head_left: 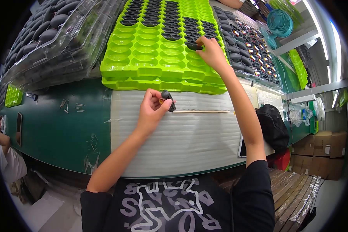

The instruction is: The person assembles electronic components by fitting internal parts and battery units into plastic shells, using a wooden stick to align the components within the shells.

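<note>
Between the thumb and fingers of my left hand (149, 112) is a small black plastic part (168, 96) with a bit of orange on it, held above the white foam mat (170, 150). My right hand (213, 56) reaches forward to the bright green tray (143, 73), its fingertips pinching a black oval piece (193, 46) at the near end of a column. Rows of similar black oval pieces fill the tray's far pockets; many nearer pockets show bare green. A thin pale stick (205, 111) lies on the mat, just right of my left hand.
Stacked clear plastic trays (65, 54) of black pieces stand at left. Another filled clear tray (255, 54) lies at right, near a black bag (272, 125) and a teal fan (280, 23). Thin scraps (79, 106) are on the green table. Another person sits at far left.
</note>
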A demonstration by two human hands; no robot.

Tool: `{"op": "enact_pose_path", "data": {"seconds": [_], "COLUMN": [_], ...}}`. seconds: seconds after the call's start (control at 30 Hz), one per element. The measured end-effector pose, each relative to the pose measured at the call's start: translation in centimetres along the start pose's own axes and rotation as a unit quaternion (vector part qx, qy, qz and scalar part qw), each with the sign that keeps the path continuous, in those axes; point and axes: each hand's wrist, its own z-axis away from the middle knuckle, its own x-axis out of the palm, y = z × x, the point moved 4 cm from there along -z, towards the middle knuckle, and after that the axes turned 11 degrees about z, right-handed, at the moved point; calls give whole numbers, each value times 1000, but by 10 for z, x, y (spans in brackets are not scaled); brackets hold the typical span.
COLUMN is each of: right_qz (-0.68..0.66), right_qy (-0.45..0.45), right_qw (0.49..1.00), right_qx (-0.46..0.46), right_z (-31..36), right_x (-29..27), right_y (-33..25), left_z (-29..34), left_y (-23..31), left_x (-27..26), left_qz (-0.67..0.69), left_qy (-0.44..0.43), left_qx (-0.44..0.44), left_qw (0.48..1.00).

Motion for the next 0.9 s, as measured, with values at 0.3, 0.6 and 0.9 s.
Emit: {"op": "enact_pose_path", "data": {"seconds": [0.3,0.6,0.9], "right_qz": [-1,-249,-222], "right_qy": [93,108,144], "right_qw": [995,962,964], "right_qx": [25,-2,-16], "right_z": [14,126,143], "right_x": [-22,-52,-40], "right_y": [-9,-119,-126], "left_z": [3,5,3], "left_y": [9,5,3], "left_x": [13,5,8], "left_qz": [40,-56,-100], "left_qy": [-17,-49,-48], "left_qx": [-37,-97,-45], "left_qw": [998,993,993]}}
